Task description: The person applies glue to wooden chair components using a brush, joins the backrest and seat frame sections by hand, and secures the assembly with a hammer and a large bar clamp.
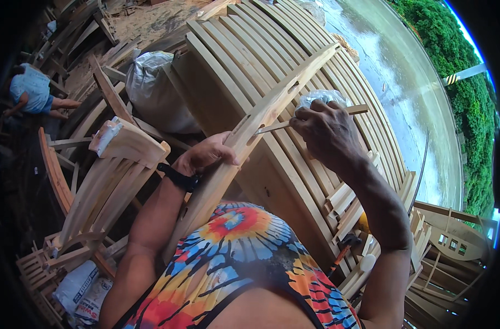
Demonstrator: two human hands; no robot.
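Note:
A long, slightly curved wooden piece (269,112) with several slots slants from my torso up across a stack of boards. My left hand (209,151), with a black band at the wrist, is closed around its edge near the middle. In my right hand (327,129) is a thin wooden stick (358,109), gripped in curled fingers. The stick's thin end reaches a slot (258,131) just beyond my left hand; how deep it goes I cannot tell. A clear plastic bag (322,97) shows behind my right knuckles; whether the hand holds it is hidden.
Rows of wooden slats (250,41) fill the area ahead. A chair-like wooden frame (113,170) and a white sack (151,82) stand at left. A hammer (346,244) lies low at right. Further off at left is another person (30,90). Wet pavement (420,109) lies beyond.

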